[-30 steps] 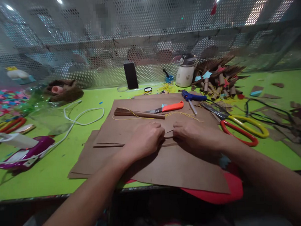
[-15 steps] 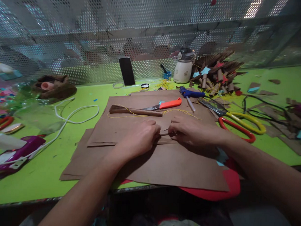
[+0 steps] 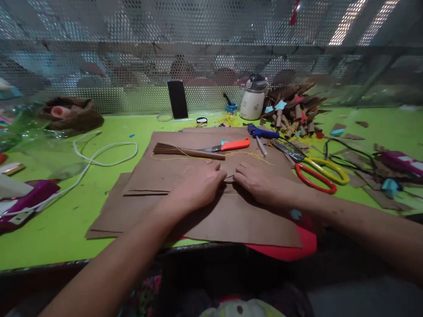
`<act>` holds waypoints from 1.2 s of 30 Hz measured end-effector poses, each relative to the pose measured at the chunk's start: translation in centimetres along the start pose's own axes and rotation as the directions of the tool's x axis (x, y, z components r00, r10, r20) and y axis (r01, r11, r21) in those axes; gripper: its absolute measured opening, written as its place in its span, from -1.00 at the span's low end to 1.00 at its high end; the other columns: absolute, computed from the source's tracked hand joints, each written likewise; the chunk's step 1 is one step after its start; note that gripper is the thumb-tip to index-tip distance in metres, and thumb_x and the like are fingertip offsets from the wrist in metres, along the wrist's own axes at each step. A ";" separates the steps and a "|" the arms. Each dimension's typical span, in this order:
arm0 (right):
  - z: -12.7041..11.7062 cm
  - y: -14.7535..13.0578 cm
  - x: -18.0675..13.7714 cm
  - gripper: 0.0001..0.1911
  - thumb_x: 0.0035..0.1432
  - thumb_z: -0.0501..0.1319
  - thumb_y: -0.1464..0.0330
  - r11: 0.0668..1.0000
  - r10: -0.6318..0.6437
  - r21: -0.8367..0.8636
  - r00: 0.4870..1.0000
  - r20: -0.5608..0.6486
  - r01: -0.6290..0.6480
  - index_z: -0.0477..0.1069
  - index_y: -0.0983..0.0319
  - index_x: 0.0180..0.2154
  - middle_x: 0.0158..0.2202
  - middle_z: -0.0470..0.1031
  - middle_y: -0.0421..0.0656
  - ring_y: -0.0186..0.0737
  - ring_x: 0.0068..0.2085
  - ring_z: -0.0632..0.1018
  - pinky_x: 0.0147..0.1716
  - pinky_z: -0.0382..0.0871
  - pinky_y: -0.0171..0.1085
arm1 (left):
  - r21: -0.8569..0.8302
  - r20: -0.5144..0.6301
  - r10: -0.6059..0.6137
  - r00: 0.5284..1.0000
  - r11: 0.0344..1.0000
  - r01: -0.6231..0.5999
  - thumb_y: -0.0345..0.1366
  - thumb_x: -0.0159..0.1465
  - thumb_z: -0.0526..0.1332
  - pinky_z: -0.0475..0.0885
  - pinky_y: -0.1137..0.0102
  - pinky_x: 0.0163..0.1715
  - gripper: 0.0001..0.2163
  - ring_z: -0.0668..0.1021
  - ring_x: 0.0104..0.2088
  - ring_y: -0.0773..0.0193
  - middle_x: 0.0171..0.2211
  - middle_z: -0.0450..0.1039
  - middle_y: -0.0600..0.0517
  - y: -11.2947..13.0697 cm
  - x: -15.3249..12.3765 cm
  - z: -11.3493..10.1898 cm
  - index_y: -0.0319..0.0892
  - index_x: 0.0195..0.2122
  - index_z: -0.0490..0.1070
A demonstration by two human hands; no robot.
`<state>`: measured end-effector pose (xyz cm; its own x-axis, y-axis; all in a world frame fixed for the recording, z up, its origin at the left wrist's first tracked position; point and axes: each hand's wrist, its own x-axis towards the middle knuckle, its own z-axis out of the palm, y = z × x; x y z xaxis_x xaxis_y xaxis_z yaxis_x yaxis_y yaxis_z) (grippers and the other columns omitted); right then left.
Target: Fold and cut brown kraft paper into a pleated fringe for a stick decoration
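Hands first: my left hand (image 3: 198, 189) and my right hand (image 3: 256, 182) lie close together on the stack of brown cardboard sheets (image 3: 234, 222), with the fingers curled down and the fingertips nearly meeting. Between them shows a thin brown paper strip (image 3: 230, 179), which lies on the top sheet. I cannot tell whether I pinch it or only press on it. The stack lies on the bright green counter (image 3: 61, 228), and its near edge hangs over the counter's edge. Just behind my hands lie a bundle of thin brown sticks (image 3: 183, 151), some yellow thread (image 3: 253, 155) and a knife with an orange handle (image 3: 233, 145). To the right are a blue glue gun (image 3: 261, 132) and large scissors with red and yellow handles (image 3: 318, 173).
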<state>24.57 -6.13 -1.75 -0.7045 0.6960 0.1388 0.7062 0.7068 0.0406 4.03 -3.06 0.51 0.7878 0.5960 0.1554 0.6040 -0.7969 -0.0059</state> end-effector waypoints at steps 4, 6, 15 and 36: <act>0.7 1.1 0.2 -0.85 0.17 0.01 0.52 0.990 0.031 0.142 0.997 -0.073 -0.020 0.34 0.29 -0.33 -0.33 0.34 -0.07 -0.20 -0.31 0.30 -0.32 0.21 -0.24 | -0.058 -0.025 0.079 0.997 0.995 -0.080 -0.39 0.25 0.03 0.21 0.40 -0.46 -0.81 0.36 -0.46 0.31 -0.38 0.38 -0.03 -0.1 0.4 0.3 -0.22 -0.43 0.40; 0.4 1.4 0.2 -0.86 0.19 0.04 0.49 0.969 0.073 0.243 0.994 -0.080 -0.051 0.35 0.28 -0.36 -0.35 0.36 -0.09 -0.21 -0.32 0.33 -0.33 0.22 -0.25 | -0.056 -0.031 0.082 0.996 0.995 -0.084 -0.41 0.24 0.03 0.19 0.41 -0.49 -0.81 0.36 -0.48 0.32 -0.41 0.38 -0.03 0.1 0.5 0.3 -0.22 -0.44 0.40; 0.3 0.3 0.6 -0.93 0.17 0.15 0.42 0.921 0.179 0.370 0.975 -0.132 -0.119 0.31 0.25 -0.38 -0.37 0.37 -0.15 -0.28 -0.34 0.36 -0.33 0.25 -0.29 | -0.050 -0.064 0.068 0.996 0.996 -0.072 -0.39 0.25 0.04 0.27 0.37 -0.45 -0.85 0.47 -0.43 0.21 -0.39 0.47 -0.08 0.4 0.3 0.8 -0.24 -0.37 0.39; 0.5 1.6 -0.2 -0.83 0.21 0.04 0.52 0.962 0.041 0.273 0.992 -0.121 -0.007 0.35 0.27 -0.39 -0.38 0.32 -0.11 -0.24 -0.34 0.34 -0.34 0.24 -0.28 | -0.068 0.031 0.144 0.989 0.987 -0.142 -0.49 0.23 0.06 0.28 0.40 -0.35 -0.87 0.40 -0.36 0.25 -0.34 0.38 -0.04 0.1 -0.3 -0.4 -0.22 -0.37 0.37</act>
<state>25.83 -5.07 -2.22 -0.6609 0.7042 0.2595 0.6650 0.7098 -0.2323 3.82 -3.32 0.85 0.8701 0.4773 0.1226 0.4763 -0.8784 0.0395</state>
